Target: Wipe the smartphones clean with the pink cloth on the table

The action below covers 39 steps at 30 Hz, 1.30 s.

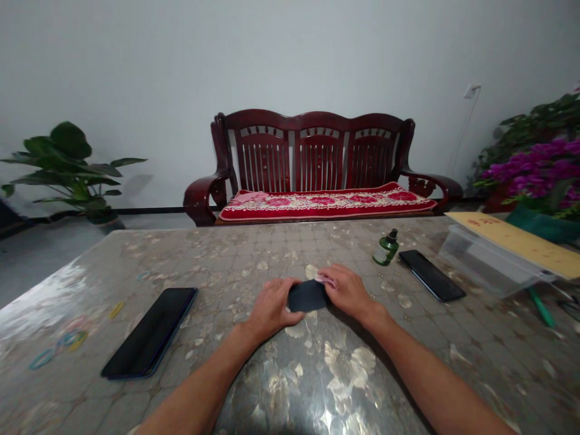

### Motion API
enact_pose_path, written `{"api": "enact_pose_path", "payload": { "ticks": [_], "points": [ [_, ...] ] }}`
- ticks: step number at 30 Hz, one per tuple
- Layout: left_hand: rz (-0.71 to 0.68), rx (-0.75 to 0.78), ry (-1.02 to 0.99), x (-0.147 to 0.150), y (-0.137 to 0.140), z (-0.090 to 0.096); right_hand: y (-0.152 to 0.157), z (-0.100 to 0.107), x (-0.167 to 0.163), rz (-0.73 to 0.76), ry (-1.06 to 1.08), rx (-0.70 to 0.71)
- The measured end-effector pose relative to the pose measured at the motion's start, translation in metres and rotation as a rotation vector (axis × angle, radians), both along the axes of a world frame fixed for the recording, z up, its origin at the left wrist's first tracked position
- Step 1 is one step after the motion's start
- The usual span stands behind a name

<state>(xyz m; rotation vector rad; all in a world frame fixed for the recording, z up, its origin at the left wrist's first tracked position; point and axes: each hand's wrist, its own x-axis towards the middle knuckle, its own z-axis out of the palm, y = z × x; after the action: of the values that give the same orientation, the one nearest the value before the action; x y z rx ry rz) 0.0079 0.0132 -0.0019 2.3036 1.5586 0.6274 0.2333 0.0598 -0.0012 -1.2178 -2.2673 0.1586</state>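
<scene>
Just ahead of me, a dark flat rectangular object (308, 296) lies between my hands, low over the table; whether it is a phone or a case I cannot make out. My left hand (274, 305) grips its left end, thumb at the near edge and fingers at the far edge. At the right end, my right hand (347, 290) is closed on a small pale pink folded cloth or tissue (325, 280), held against or just above the dark surface. The right fingertips are partly hidden.
On the patterned table (226, 254), a black tablet-like device (151, 332) and colored bands (67, 339) lie left. Right are a green spray bottle (386, 248), a black phone (431, 275), a clear plastic box (492, 260) and a green handle (541, 307). A wooden bench (317, 151) stands beyond.
</scene>
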Motion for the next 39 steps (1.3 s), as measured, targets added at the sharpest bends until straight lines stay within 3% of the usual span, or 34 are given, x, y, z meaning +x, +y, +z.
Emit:
{"api": "enact_pose_path", "payload": {
  "ticks": [3, 6, 12, 18, 23, 25, 31, 33, 37, 39],
  "points": [
    [-0.044, -0.010, -0.051, -0.001, 0.001, -0.005, 0.010, -0.001, 0.008, -0.178, -0.015, 0.050],
    [-0.026, 0.009, -0.048, -0.002, 0.001, -0.008, 0.012, -0.002, 0.010, -0.208, -0.073, 0.052],
    [0.055, 0.049, -0.012, -0.001, -0.001, -0.006, -0.005, -0.005, -0.010, -0.099, -0.115, 0.043],
    [0.090, 0.046, -0.007, 0.001, -0.002, -0.006, -0.014, -0.009, -0.029, 0.168, -0.023, 0.019],
    [0.105, 0.021, -0.007, 0.002, -0.002, -0.005, -0.004, -0.012, -0.027, 0.036, -0.026, 0.066],
    [0.110, 0.019, -0.006, 0.002, -0.002, -0.004, -0.003, -0.012, -0.029, 0.050, -0.024, 0.075],
    [0.116, 0.064, -0.004, 0.002, -0.002, -0.008, -0.015, -0.005, -0.041, 0.343, -0.003, 0.022],
    [0.115, 0.061, -0.006, 0.002, -0.002, -0.008, -0.015, -0.006, -0.040, 0.315, -0.015, 0.039],
    [0.109, 0.041, -0.018, 0.002, -0.002, -0.007, -0.008, -0.010, -0.034, 0.109, -0.025, 0.096],
    [0.109, 0.037, -0.020, 0.002, -0.002, -0.006, -0.008, -0.011, -0.032, 0.105, -0.012, 0.087]
  ]
}}
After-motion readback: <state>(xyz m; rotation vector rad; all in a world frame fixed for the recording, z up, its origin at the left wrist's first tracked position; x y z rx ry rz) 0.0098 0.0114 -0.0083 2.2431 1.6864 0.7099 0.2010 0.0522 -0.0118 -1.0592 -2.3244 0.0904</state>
